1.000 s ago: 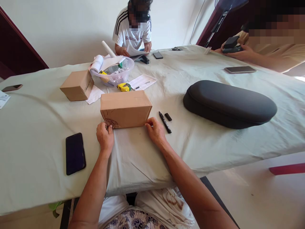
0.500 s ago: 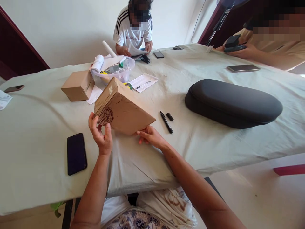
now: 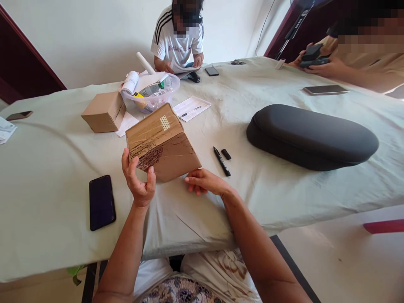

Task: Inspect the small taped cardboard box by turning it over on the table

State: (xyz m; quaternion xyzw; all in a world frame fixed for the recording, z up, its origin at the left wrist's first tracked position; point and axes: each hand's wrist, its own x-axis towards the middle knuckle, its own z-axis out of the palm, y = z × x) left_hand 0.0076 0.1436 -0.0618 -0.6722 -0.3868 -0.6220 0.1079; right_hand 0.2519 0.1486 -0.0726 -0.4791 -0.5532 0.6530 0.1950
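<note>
A cardboard box with dark scribbled lines across two faces and a pale patterned patch on its upper face is tilted in front of me. My left hand grips its lower left corner, with the thumb on the near face and the fingers at the left edge. Just below the box's right corner is my right hand, its fingers loosely bent and apart, with nothing visible in them; whether it touches the cardboard is unclear. An uncapped black marker lies right of the box, beside its cap.
A black phone lies to the left, a large dark case to the right. Behind the box are a second cardboard box, a filled plastic basin and a paper sheet. Two people sit across the cloth-covered table.
The box has turned, so more of its upper face and the patterned patch show. My left hand moved slightly right with it. My right hand slid slightly right and down from the lower edge.
</note>
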